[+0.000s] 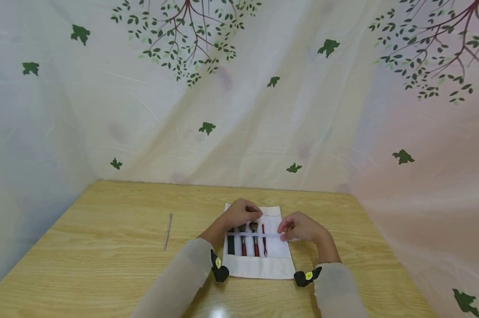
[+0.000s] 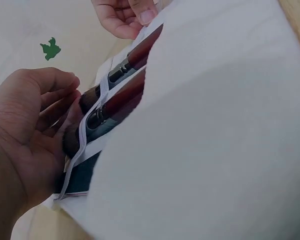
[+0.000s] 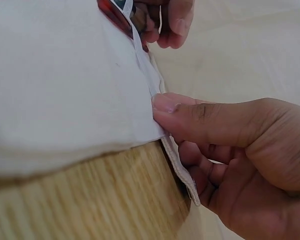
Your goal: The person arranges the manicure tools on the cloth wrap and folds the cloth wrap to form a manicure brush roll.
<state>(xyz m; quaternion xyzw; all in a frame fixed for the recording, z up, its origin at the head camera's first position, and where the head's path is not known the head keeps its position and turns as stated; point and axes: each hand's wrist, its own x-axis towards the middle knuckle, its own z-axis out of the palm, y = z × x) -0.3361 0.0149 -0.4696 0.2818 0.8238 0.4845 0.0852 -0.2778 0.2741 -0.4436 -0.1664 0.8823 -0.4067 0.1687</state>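
A white cloth brush roll point(image 1: 259, 267) lies unrolled on the table. Held under its elastic strap are two makeup brushes with dark bristles, one brush point(image 1: 256, 243) beside the other, a thin red tool point(image 1: 264, 240) and a dark flat item point(image 1: 231, 243). My left hand point(image 1: 241, 213) hovers over the roll's upper part, fingers loosely bent beside the bristles, with nothing visible in them. My right hand point(image 1: 301, 227) is at the roll's right edge, where thumb and fingers pinch the cloth edge point(image 3: 157, 127) near the strap's end.
A thin pale stick point(image 1: 168, 232) lies on the wooden table point(image 1: 104, 247), left of the roll. Behind the table hangs a pale curtain point(image 1: 239, 145) printed with leaves and branches. A black wrist camera point(image 1: 219, 269) is strapped to the left wrist, another camera point(image 1: 306, 277) to the right.
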